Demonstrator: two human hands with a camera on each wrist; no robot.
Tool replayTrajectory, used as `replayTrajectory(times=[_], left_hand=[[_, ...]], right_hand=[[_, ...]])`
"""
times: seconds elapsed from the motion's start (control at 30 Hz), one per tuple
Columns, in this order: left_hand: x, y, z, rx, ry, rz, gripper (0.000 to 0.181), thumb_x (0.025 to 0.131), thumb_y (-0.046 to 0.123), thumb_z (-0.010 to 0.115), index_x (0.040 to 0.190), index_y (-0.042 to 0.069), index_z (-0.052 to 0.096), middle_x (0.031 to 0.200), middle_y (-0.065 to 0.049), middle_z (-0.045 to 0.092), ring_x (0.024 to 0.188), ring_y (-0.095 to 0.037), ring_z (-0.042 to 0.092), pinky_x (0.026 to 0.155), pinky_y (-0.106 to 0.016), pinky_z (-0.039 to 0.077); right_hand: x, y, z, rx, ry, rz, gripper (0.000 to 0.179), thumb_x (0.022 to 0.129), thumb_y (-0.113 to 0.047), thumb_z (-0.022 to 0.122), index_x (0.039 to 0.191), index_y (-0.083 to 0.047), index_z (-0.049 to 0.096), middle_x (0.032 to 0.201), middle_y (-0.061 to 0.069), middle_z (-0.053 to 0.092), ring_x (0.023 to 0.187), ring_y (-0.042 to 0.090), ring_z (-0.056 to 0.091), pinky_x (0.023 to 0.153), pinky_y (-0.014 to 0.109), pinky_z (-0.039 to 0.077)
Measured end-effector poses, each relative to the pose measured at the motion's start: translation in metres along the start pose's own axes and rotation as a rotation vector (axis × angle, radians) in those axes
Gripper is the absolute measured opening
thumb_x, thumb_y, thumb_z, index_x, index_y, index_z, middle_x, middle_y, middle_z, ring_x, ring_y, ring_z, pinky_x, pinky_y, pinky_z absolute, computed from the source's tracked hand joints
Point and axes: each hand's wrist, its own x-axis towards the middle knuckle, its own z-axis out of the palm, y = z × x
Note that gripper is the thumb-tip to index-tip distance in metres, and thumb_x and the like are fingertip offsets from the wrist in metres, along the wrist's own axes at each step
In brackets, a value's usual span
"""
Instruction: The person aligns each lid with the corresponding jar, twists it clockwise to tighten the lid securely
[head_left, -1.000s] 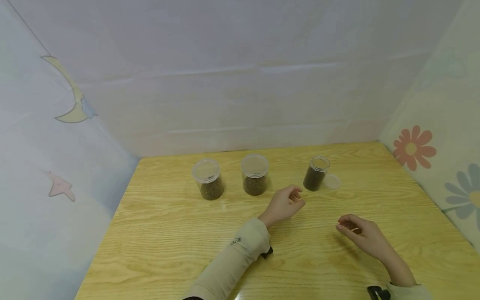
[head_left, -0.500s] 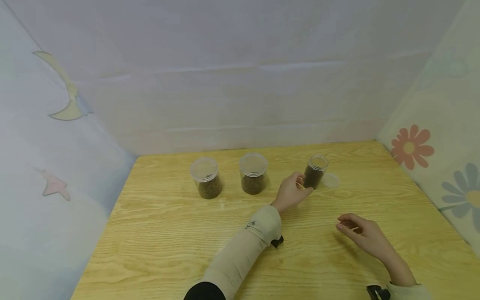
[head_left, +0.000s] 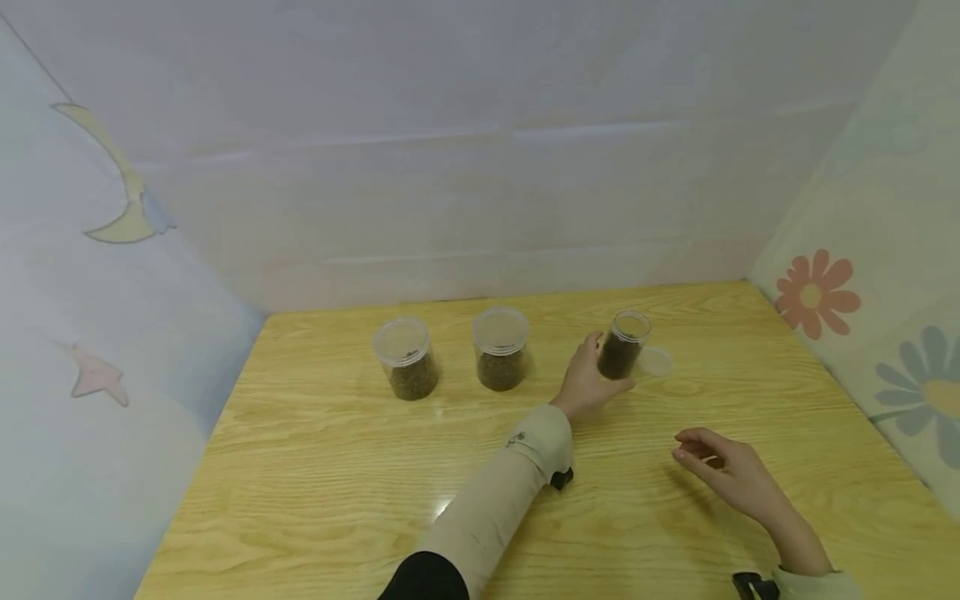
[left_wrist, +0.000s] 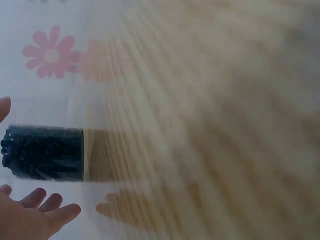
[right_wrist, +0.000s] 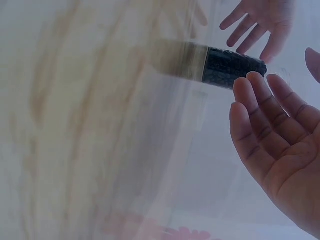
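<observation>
A clear, narrow jar (head_left: 621,350) filled with dark bean-like pieces stands upright and lidless at the right rear of the table. My left hand (head_left: 588,379) reaches to its near left side, fingers behind and thumb in front. In the left wrist view, a gap shows between the jar (left_wrist: 47,153) and the spread fingers (left_wrist: 50,207). Over the table at the front right hovers my right hand (head_left: 727,471), its fingers loosely bent and holding nothing. The right wrist view shows its open palm (right_wrist: 292,150), with the jar and my left hand beyond.
Beside the narrow jar lies a round translucent lid (head_left: 656,362). Two wider lidded jars, one at far left (head_left: 411,367) and one at middle (head_left: 501,357), hold brownish contents. The wooden table (head_left: 315,492) meets a cloth backdrop (head_left: 480,208) at back and sides.
My left hand has moved right and away from me, from left of the narrow jar to around its side. My right hand keeps its place. The view has shifted slightly.
</observation>
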Motion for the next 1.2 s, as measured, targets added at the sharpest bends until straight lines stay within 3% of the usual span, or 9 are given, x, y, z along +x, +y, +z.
replayTrajectory(times=[0.23,0.43,0.6,0.8,0.97,1.2], left_hand=[[0.015,0.002,0.007,0.026,0.009,-0.014,0.100,0.071,0.039,0.076,0.146,0.021,0.012,0.144,-0.004,0.028,0.129,-0.023,0.031,0.099,-0.041,0.035],[0.025,0.004,0.013,0.014,0.002,0.027,0.093,0.076,0.040,0.072,0.145,0.022,0.013,0.139,-0.003,0.036,0.125,-0.020,0.038,0.097,-0.039,0.038],[0.028,0.004,0.015,0.016,0.008,0.078,0.086,0.079,0.037,0.069,0.145,0.017,0.017,0.134,-0.004,0.042,0.121,-0.019,0.042,0.096,-0.037,0.039],[0.030,0.004,0.017,0.016,0.039,0.139,0.076,0.076,0.030,0.074,0.137,0.016,0.031,0.126,0.002,0.048,0.115,-0.015,0.047,0.093,-0.034,0.041],[0.031,0.002,0.017,0.026,0.068,0.130,0.069,0.077,0.025,0.074,0.132,0.015,0.034,0.122,0.001,0.051,0.111,-0.014,0.049,0.091,-0.029,0.042],[0.032,0.003,0.016,0.069,0.080,0.147,0.068,0.082,0.023,0.069,0.137,0.012,0.030,0.127,-0.003,0.048,0.117,-0.015,0.046,0.096,-0.030,0.039]], right_hand=[[-0.005,0.001,-0.003,-0.012,-0.008,0.022,0.023,0.089,-0.013,0.059,0.106,0.002,0.060,0.089,0.001,0.065,0.076,-0.001,0.055,0.059,0.024,0.049],[-0.009,0.001,-0.007,-0.016,-0.017,0.047,0.025,0.090,-0.014,0.058,0.109,0.002,0.059,0.092,0.002,0.065,0.077,-0.001,0.055,0.060,0.024,0.049],[-0.010,0.001,-0.008,-0.022,-0.013,0.050,0.026,0.090,-0.015,0.058,0.110,0.001,0.059,0.092,0.002,0.065,0.077,-0.001,0.055,0.060,0.024,0.049],[-0.010,0.000,-0.011,-0.021,0.009,0.011,0.025,0.089,-0.011,0.059,0.109,0.003,0.059,0.089,0.001,0.065,0.076,-0.001,0.055,0.060,0.024,0.049],[-0.010,-0.003,-0.009,-0.011,0.013,-0.003,0.024,0.089,-0.011,0.059,0.109,0.003,0.059,0.088,0.001,0.065,0.075,0.000,0.056,0.060,0.024,0.050],[-0.004,-0.001,-0.011,-0.046,0.031,-0.031,0.023,0.088,-0.011,0.060,0.106,0.003,0.060,0.085,0.000,0.065,0.075,-0.001,0.056,0.058,0.024,0.049]])
